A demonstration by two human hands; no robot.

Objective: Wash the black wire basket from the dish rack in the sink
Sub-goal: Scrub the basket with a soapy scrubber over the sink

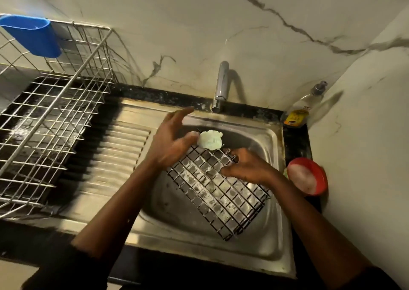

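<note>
While right hand (245,168) grips black wire basket (212,192), left hand (170,143) splayed against sponge (210,142), bottle (297,113) label blurred.

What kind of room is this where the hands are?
Most likely a home kitchen, at the washing-up spot. You can tell by the steel sink with its tap, the wire dish rack beside it, and the soap bottle in the corner. A soapy black wire basket is in the sink.

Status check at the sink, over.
Right hand holds black wire basket, sudsy, in sink. Left hand open by pale sponge. Nothing in the way.
</note>
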